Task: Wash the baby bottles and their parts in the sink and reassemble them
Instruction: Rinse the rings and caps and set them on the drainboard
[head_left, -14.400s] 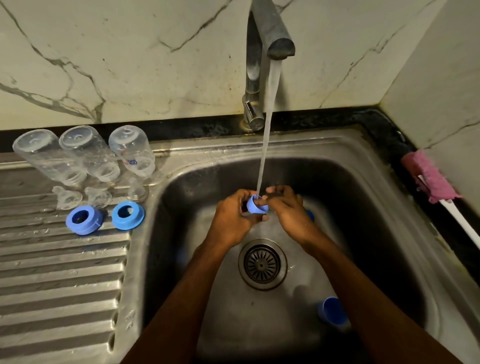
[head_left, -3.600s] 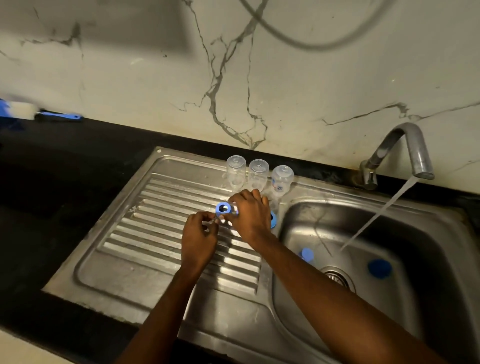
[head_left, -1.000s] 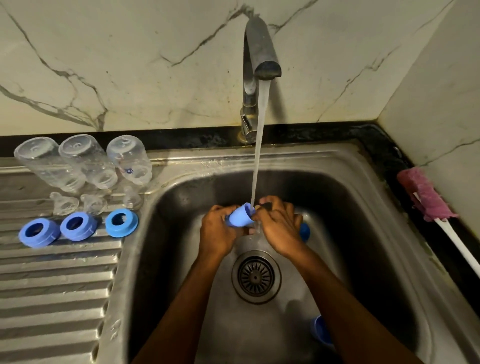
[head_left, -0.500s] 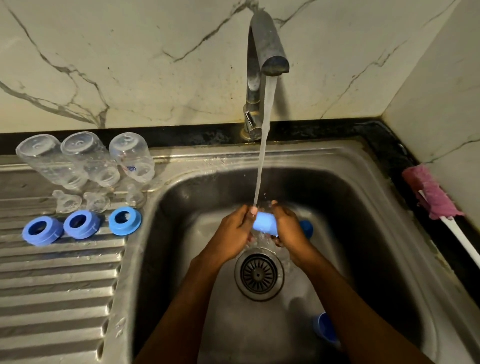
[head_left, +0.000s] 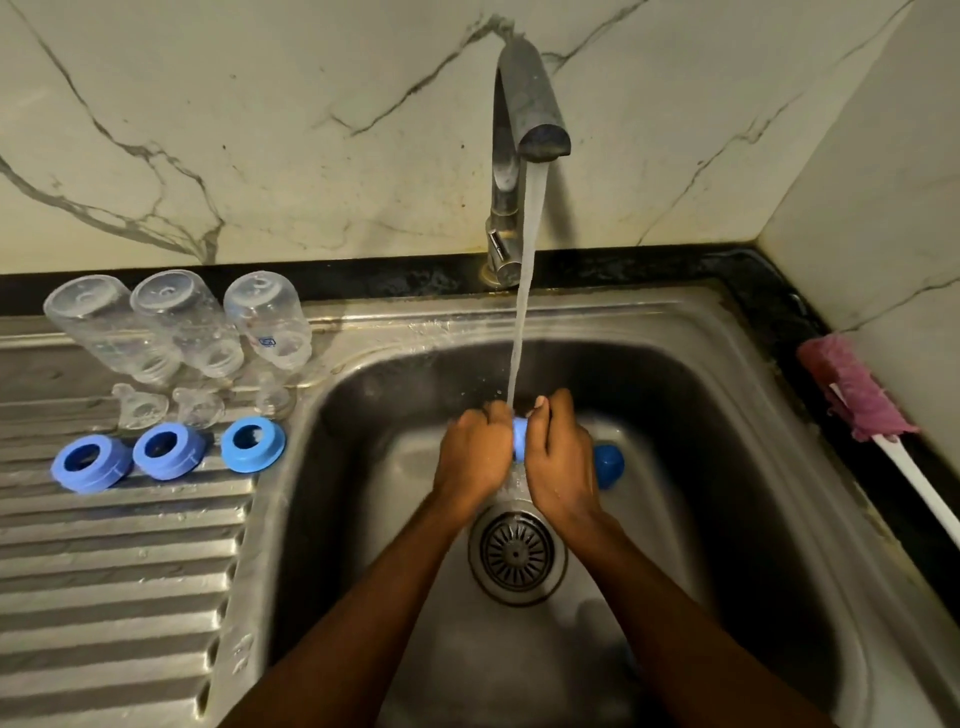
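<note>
So, the sink (head_left: 727, 395) has the tap (head_left: 530, 98) running hard. Water lands just beyond the drain (head_left: 514, 553), right on the blue cap (head_left: 519, 437) clamped between both hands. Left hand (head_left: 472, 457) curls round one end and right hand (head_left: 558, 460) round the other, so little of the cap shows.

Risks, biggest first: splash off the knuckles could reach the three upturned bottles (head_left: 182, 327) well left of the drain, w/ their nipples (head_left: 197, 408) and rings (head_left: 166, 449) — re-wetting clean parts. Next, the cap is wet and prob. slick — one loose twist and it drops toward the drain. A second blue cap (head_left: 608, 460) lies just right of the drain, behind the right hand, and could get knocked about.
</note>
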